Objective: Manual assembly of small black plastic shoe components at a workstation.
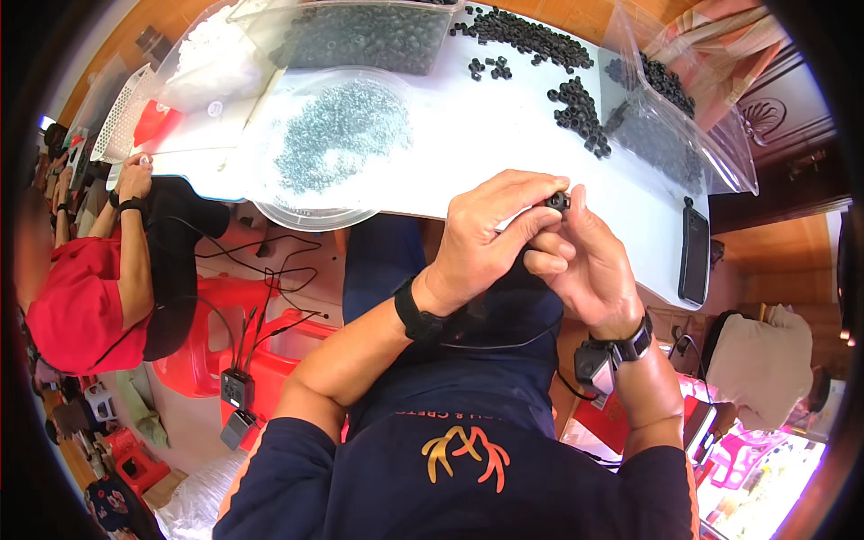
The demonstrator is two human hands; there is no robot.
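White table (pixel 504 144) fills the top of the view, with red plastic stools (pixel 261 351) on the floor below it. Both hands meet just over the table's near edge. The left hand (pixel 486 238) and the right hand (pixel 585 261) pinch one small black ring (pixel 558 202) between their fingertips. More black rings (pixel 580 112) lie loose on the table. A round clear dish (pixel 328 144) of tiny grey beads sits near the left hand. A black phone (pixel 694 255) lies by the right edge. Another person in red (pixel 85 297) sits at the far left.
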